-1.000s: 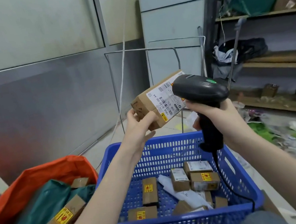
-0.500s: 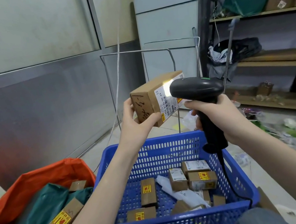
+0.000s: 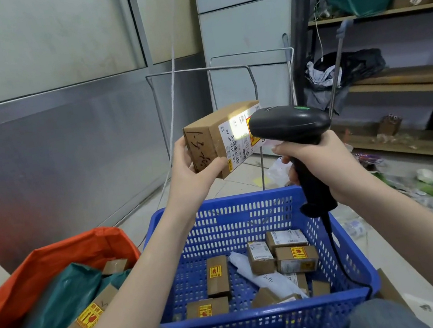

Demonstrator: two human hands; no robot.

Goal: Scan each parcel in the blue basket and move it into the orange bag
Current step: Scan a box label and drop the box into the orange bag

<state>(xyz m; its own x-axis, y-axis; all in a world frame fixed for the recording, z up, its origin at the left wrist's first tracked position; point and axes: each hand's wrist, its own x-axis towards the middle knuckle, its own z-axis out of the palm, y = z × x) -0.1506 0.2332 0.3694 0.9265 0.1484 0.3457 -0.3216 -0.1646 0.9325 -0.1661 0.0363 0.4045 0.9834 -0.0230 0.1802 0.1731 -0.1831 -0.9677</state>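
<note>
The orange bag (image 3: 54, 254) stands at far left, holding a green pouch and cardboard boxes. The left hand (image 3: 190, 168) grips a brown parcel (image 3: 214, 138) by its end, thumb and fingers curled round it, raised above the blue basket (image 3: 263, 323). The right hand (image 3: 319, 159) clasps the black scanner (image 3: 289, 129), its light falling on the parcel's label.

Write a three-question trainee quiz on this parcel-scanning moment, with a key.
1. True or false: the left hand holds the cardboard parcel above the blue basket.
2. What does the right hand hold in its grip? A) tape B) black scanner C) pen
3. Fill in: the bright scan light falls on the parcel's white ____.

Key: 1 true; 2 B; 3 label.
</note>
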